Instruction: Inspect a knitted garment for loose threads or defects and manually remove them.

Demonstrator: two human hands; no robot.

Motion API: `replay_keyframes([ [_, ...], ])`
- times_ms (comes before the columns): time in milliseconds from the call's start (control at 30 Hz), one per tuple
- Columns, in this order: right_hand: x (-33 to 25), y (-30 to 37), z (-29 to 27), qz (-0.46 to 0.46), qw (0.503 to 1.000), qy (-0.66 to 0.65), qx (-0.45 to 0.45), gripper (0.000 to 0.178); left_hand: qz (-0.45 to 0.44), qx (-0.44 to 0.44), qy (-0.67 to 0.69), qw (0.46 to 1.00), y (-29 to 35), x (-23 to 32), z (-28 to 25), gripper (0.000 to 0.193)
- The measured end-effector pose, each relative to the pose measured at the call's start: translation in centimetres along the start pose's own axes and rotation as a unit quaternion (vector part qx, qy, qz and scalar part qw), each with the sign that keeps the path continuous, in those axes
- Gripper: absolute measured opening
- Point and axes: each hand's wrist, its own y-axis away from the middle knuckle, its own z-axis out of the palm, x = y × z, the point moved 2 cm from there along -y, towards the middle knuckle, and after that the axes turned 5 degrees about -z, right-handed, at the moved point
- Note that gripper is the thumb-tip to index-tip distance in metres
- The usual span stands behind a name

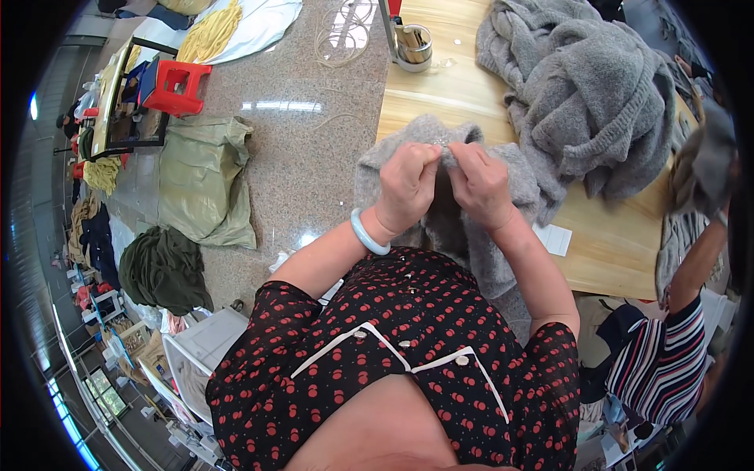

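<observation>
A fuzzy grey knitted garment hangs over the near edge of the wooden table, in front of my body. My left hand pinches its upper edge, and a pale bangle circles that wrist. Close beside it, my right hand is closed on the same edge. The fingertips almost meet, with a small light, shiny patch of the knit between them. Below my hands the cloth falls in folds, partly hidden by my forearms and chest.
A heap of grey knitwear covers the table's right part. A tin of tools stands at its far left corner, and a white card lies near my right arm. A co-worker in a striped top lifts grey cloth at right.
</observation>
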Motion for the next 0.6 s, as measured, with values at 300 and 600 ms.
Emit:
replay_keyframes([
  [300, -0.7, 0.9, 1.0, 0.047, 0.999, -0.021, 0.015, 0.025, 0.060, -0.019, -0.042, 0.997, 1.1, -0.3, -0.4, 0.015],
  [600, -1.0, 0.7, -0.2, 0.093, 0.994, -0.059, 0.027, 0.028, -0.304, -0.075, 0.186, 0.931, 1.5, 0.1, -1.3, 0.013],
])
